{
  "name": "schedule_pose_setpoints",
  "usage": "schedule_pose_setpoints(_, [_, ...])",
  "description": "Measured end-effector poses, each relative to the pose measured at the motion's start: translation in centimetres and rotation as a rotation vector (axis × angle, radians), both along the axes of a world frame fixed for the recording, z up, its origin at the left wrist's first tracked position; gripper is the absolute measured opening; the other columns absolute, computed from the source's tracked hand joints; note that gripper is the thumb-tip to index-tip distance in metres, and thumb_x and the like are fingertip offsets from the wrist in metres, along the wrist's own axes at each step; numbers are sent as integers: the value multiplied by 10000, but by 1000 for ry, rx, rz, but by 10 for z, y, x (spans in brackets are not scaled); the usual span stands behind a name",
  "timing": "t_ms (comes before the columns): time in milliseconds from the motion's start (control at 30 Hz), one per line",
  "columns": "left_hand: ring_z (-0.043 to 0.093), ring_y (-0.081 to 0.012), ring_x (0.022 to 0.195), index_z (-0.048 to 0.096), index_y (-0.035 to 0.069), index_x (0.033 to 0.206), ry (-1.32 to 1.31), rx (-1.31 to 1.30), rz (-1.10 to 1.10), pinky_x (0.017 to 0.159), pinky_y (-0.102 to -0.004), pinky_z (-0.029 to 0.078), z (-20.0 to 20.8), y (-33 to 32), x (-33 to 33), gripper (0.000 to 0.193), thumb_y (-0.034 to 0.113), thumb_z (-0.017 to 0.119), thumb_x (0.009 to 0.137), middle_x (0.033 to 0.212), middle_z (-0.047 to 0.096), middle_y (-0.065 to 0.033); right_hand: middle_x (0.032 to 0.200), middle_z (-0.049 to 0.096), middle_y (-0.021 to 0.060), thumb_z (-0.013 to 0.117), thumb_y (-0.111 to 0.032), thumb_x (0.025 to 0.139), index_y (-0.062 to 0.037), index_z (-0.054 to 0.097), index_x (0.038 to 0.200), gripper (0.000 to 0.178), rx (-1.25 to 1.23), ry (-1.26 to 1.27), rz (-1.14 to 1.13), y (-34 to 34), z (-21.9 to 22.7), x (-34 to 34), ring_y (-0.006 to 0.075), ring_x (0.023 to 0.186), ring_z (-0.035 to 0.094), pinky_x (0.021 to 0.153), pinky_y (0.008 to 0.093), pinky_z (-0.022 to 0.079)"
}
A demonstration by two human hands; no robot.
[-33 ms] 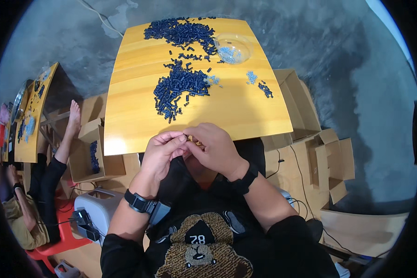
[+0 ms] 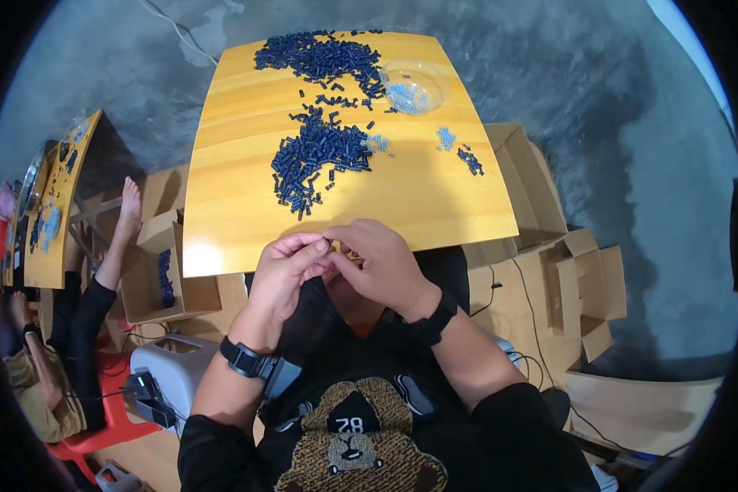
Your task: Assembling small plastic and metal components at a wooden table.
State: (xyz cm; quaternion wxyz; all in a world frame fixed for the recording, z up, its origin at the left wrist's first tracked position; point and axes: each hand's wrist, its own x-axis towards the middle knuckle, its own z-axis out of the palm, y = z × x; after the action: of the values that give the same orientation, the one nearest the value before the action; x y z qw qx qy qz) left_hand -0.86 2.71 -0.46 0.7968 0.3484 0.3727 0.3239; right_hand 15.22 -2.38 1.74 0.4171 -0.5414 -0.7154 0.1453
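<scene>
My left hand (image 2: 289,266) and my right hand (image 2: 379,264) meet at the near edge of the yellow wooden table (image 2: 246,197). Their fingertips are pinched together around a small dark piece (image 2: 328,243), mostly covered by the fingers. Which hand bears more of it I cannot tell. Beyond the hands lies a heap of small dark blue cylindrical pieces (image 2: 320,156). A few small clear-bluish pieces (image 2: 377,143) touch its right side. Farther right are a little cluster of light blue pieces (image 2: 445,138) and a small group of dark pieces (image 2: 471,160).
At the far edge spreads a second dark heap (image 2: 324,57), beside a clear round bowl (image 2: 435,86) with light blue pieces inside. Cardboard boxes (image 2: 529,184) flank the table. A grey stool (image 2: 168,365) stands at left, near another seated person (image 2: 53,394) at a second table (image 2: 57,246).
</scene>
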Motion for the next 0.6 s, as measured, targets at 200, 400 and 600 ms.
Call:
schedule_pose_setpoints(200, [574,-113,672,607,17,910,-143,51,230,602,-208,456,-10,27,-12,112,101,586,838,800,627,-63,755,584,135,601,-122,736,-27,625,814,126,-189,15,-185,26,-10,46,287,715,568,636,359,468])
schedule_pose_setpoints(400, [561,-120,691,599,16,908,-116,198,345,637,-217,438,-22,50,-18,105,89,583,834,818,617,-67,717,597,151,599,-99,723,-6,623,772,107,-314,-182,-323,64,-5,102,301,648,575,603,357,472])
schedule_pose_setpoints(600, [577,-126,737,597,6,926,-130,212,274,659,-226,449,-31,56,-24,110,47,591,823,847,622,-79,739,604,168,580,-45,720,-2,608,746,58,-234,-266,-364,91,-11,106,325,697,587,627,374,475])
